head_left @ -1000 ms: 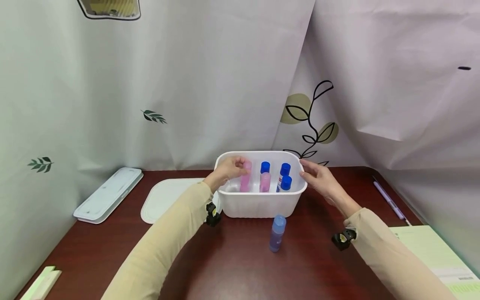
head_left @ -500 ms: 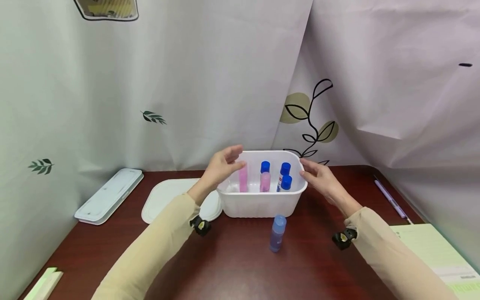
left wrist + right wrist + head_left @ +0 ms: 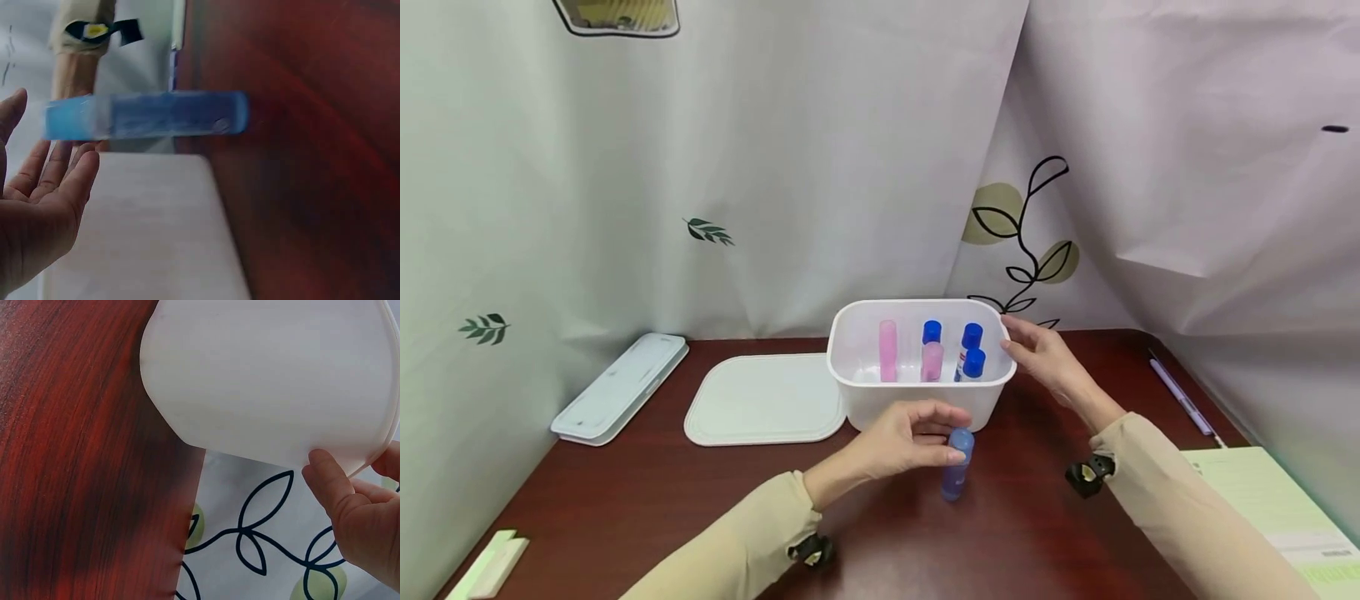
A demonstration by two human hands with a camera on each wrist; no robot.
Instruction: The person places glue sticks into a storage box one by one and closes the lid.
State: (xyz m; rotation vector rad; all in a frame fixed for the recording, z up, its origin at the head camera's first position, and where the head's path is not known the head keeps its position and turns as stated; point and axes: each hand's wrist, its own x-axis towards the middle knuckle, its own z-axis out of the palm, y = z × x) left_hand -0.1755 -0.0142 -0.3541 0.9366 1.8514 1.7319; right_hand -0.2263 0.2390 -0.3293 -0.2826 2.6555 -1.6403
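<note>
A blue glue stick (image 3: 955,479) stands upright on the table in front of a white bin (image 3: 917,404). My left hand (image 3: 910,437) is at its cap in the head view, thumb and fingers spread on either side. In the left wrist view the glue stick (image 3: 175,114) appears apart from the fingers of the left hand (image 3: 44,219). With thumb and fingers, my right hand (image 3: 1048,362) holds the bin's right rim; the right wrist view shows this hand (image 3: 362,519) against the bin wall (image 3: 262,381). Pink glue sticks (image 3: 887,354) and blue-capped ones (image 3: 972,337) stand inside.
A white lid (image 3: 767,400) lies left of the bin, with a pale pencil case (image 3: 620,387) beyond it. On the right are a purple pen (image 3: 1180,396) and a green notepad (image 3: 1273,500). Pale green blocks (image 3: 488,567) lie at the front left. A printed curtain (image 3: 820,167) hangs behind.
My left hand has released the pink glue stick at the bin's left end and come down and right to the blue glue stick. The right hand has stayed at the rim.
</note>
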